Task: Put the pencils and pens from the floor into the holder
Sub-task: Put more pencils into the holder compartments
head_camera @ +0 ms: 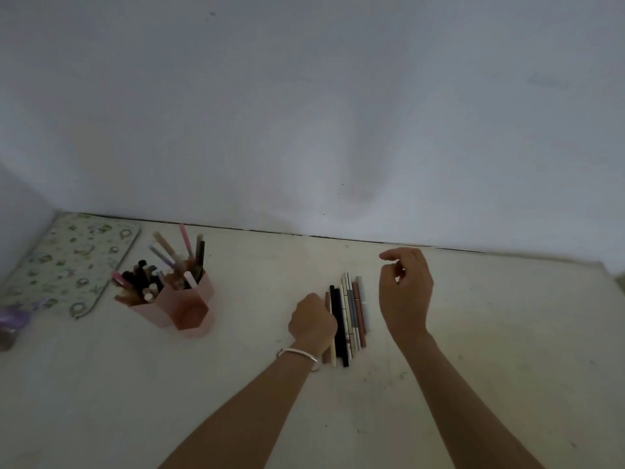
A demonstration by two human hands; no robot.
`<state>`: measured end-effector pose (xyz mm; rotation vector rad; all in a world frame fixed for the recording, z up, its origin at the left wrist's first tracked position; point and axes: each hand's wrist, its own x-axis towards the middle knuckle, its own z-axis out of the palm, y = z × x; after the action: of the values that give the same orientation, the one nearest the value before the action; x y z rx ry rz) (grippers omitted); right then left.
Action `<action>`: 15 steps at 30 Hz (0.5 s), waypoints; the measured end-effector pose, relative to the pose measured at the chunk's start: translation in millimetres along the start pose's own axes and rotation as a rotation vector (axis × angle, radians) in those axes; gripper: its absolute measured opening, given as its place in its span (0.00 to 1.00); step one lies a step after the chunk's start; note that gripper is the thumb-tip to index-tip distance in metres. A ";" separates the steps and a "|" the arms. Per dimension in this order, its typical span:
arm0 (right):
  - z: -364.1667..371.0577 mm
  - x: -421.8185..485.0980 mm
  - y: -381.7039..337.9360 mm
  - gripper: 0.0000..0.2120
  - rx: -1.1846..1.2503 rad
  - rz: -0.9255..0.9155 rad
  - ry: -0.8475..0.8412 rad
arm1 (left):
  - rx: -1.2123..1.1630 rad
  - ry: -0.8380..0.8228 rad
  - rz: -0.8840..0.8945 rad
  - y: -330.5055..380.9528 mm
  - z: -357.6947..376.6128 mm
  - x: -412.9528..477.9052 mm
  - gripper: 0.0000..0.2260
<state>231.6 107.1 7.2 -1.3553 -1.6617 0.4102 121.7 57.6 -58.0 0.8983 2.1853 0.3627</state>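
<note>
The left hand (313, 321) is curled into a loose fist with its fingers resting on the leftmost of the pens and pencils (348, 319); whether it has actually closed on one I cannot tell, since the back of the hand hides the fingertips. A silver bangle (299, 354) sits on that wrist. The right hand (406, 292) hangs just to the right of the row, raised off the floor (473, 333), its fingers half bent and its thumb apart from them, holding nothing. The pens and pencils lie side by side in a tight row between the two hands, pointing toward the wall (304, 113). Well to the left, near the far left corner of the floor, the pink holder (189, 306) stands upright, already crowded with pens. Beside it, farther left against the corner, lies a flat patterned board (67, 262).
</note>
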 end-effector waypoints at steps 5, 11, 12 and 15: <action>1.6 9.0 11.0 0.13 -0.018 0.165 -0.041 | -0.246 0.152 0.065 1.5 -49.4 5.0 0.08; 40.1 2.5 53.1 0.12 -0.372 0.435 -0.542 | -0.516 0.390 0.319 10.6 -141.3 -19.7 0.05; 46.2 -1.3 55.8 0.12 -0.382 0.447 -0.564 | -0.528 0.410 0.348 9.4 -151.1 -24.1 0.05; 56.8 -7.6 61.3 0.15 -0.454 0.423 -0.545 | -0.542 0.464 0.410 3.5 -170.5 -32.9 0.05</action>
<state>221.7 137.0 -70.6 -2.0866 -1.9778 0.7280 16.2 39.9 78.8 1.0056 2.1030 1.4060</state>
